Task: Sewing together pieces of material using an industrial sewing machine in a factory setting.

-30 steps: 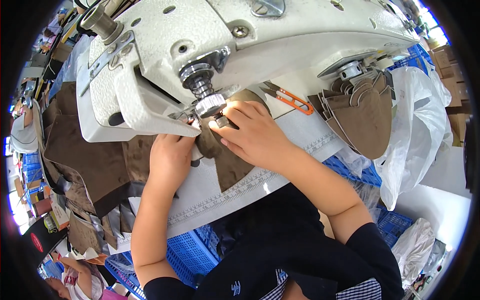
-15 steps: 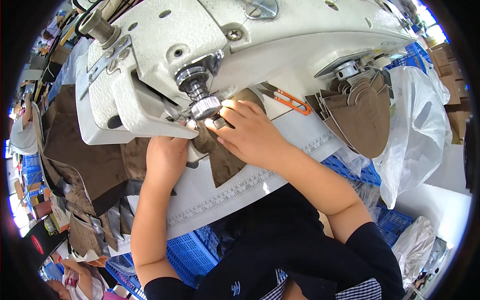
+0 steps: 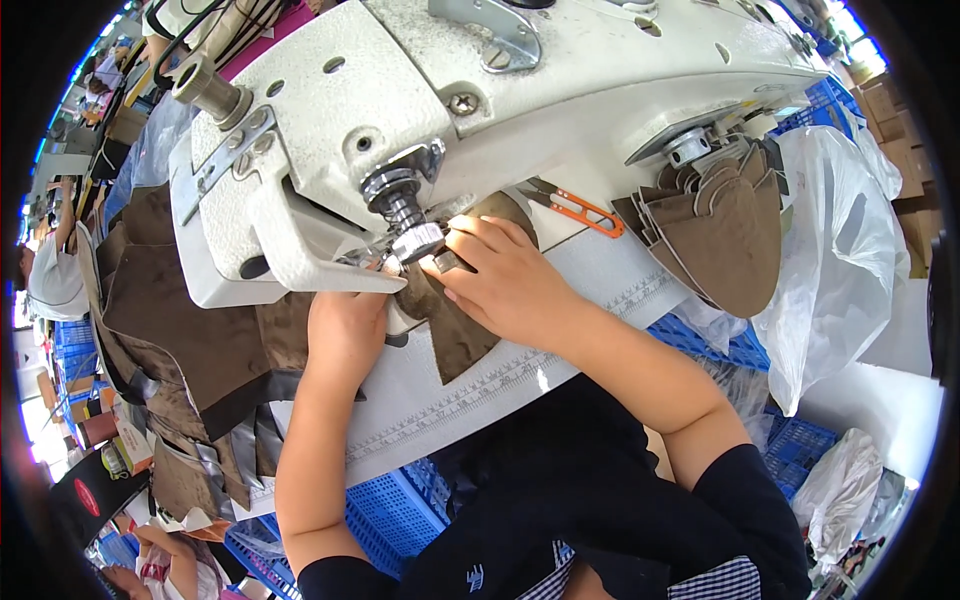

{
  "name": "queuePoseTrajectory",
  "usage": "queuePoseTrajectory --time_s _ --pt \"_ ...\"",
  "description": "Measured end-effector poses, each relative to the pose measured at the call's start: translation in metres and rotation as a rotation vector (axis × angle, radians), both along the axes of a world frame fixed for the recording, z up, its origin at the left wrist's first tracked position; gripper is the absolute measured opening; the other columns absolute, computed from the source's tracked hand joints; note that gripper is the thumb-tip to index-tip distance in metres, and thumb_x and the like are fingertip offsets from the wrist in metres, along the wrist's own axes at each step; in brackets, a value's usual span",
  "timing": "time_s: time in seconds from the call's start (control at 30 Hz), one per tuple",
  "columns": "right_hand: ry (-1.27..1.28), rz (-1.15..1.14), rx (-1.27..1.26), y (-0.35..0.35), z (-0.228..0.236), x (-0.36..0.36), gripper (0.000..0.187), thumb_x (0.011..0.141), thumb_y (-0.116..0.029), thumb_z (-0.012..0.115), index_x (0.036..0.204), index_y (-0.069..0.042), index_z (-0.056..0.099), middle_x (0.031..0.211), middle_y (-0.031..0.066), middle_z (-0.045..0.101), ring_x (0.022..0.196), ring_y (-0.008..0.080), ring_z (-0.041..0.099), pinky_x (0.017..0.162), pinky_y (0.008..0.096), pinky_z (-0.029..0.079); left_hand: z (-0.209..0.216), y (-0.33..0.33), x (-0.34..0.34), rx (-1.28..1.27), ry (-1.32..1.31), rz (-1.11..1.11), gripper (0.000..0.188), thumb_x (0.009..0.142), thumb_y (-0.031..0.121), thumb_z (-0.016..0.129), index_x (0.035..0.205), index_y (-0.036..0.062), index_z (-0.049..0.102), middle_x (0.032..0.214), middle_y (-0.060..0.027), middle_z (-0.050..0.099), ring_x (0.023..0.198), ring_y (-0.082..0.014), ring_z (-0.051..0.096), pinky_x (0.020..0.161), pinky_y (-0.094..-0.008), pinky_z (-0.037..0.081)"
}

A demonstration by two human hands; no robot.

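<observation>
Under the head of a white sewing machine [image 3: 330, 130], a brown suede-like piece [image 3: 462, 340] lies at the needle area, its pointed end toward me. My right hand [image 3: 510, 285] holds it from the right, fingers bent and pressed down on it. Beside that index finger is a small metal part [image 3: 450, 262]. My left hand [image 3: 345, 335] is closed at the piece's left edge; the machine's white guard [image 3: 335, 275] hides most of its fingers. A knurled metal knob with a spring [image 3: 415, 240] hangs between the two hands, partly covering the stitching spot.
Orange-handled thread snips [image 3: 585, 212] lie behind my right hand. A stack of rounded brown pieces [image 3: 725, 235] stands at right, beside a white plastic bag [image 3: 830, 260]. Larger brown pieces [image 3: 180, 320] heap up at left. A blue crate [image 3: 395, 515] sits below the table's printed ruler edge [image 3: 440, 400].
The whole view has shifted a little, so machine and hands appear slightly lower and to the right. Both hands remain at the brown piece, with little change in their grip.
</observation>
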State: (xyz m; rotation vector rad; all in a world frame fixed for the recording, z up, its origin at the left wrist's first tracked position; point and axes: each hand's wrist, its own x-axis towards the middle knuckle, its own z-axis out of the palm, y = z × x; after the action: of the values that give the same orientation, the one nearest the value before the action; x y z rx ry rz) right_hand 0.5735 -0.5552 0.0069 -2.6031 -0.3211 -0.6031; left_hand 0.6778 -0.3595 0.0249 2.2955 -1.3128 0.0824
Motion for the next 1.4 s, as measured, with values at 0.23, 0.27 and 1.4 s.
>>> queuePoseTrajectory --time_s 0.23,0.27,1.4 --pt "0.044 0.027 0.019 -0.003 0.001 0.0 0.034 0.081 -0.016 0.066 0.114 -0.011 0.061 0.11 0.0096 0.054 0.118 0.0293 0.046 0.1 0.0439 0.036 -0.003 -0.001 0.003 0.01 -0.06 -0.003 0.027 0.074 0.0 0.06 0.099 0.0057 0.068 0.1 -0.0145 0.066 0.089 -0.0355 0.062 0.077 -0.0442 0.05" --pt "0.041 0.031 0.022 -0.003 0.0 0.001 0.035 0.08 -0.016 0.066 0.115 -0.011 0.061 0.11 0.0097 0.054 0.118 0.0295 0.046 0.1 0.0441 0.036 -0.002 -0.001 0.003 0.011 -0.066 0.003 0.027 0.074 0.0 0.06 0.099 0.0057 0.068 0.1 -0.0145 0.066 0.089 -0.0355 0.062 0.077 -0.0442 0.05" --pt "0.049 0.296 0.321 0.051 0.032 -0.026 0.026 0.082 -0.014 0.063 0.107 -0.007 0.061 0.098 0.0078 0.063 0.09 0.0226 0.059 0.08 0.0369 0.046 0.095 0.034 -0.035 0.276 -0.119 0.02 0.04 0.054 0.007 0.076 0.09 0.0055 0.06 0.125 -0.0096 0.052 0.131 -0.032 0.038 0.112 -0.047 0.027"
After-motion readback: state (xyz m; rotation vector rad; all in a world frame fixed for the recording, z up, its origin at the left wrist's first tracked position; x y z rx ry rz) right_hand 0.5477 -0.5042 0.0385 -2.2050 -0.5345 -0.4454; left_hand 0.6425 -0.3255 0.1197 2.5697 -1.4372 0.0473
